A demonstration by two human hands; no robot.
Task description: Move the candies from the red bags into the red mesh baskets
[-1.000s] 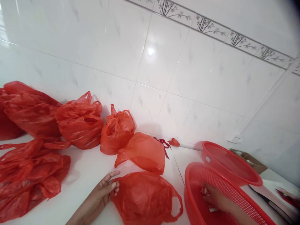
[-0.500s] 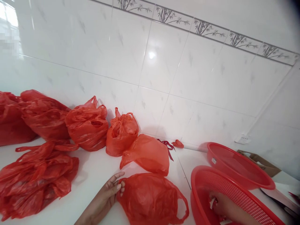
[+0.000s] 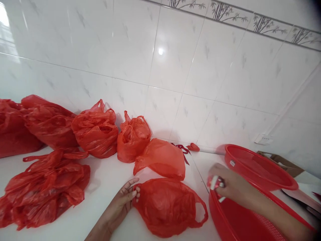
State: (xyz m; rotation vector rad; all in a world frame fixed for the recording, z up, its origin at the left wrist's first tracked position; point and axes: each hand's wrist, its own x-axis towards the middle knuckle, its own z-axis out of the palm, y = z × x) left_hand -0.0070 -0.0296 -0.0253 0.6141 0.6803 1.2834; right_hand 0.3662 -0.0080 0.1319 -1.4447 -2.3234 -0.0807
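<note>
At the lower middle lies a red plastic bag (image 3: pixel 168 207), its right handle loop spread on the white surface. My left hand (image 3: pixel 126 195) pinches the bag's left edge between thumb and fingers. Over the left rim of a red plastic basket (image 3: pixel 215 214) is my right hand (image 3: pixel 222 180), closed around small red-and-white pieces (image 3: pixel 215 183) that are blurred and whose kind I cannot make out. The right hand is to the right of the bag, apart from it.
Several filled red bags (image 3: pixel 96 134) line the tiled wall. A crumpled heap of red bags (image 3: pixel 47 187) lies at left, and a flatter red bag (image 3: pixel 163 159) behind the held one. A red basin (image 3: pixel 260 167) and a cardboard box (image 3: pixel 283 164) stand at back right.
My right hand has come up out of the basket and moved left to its rim, carrying the small pieces. My left hand keeps its hold on the bag. The view has shifted slightly.
</note>
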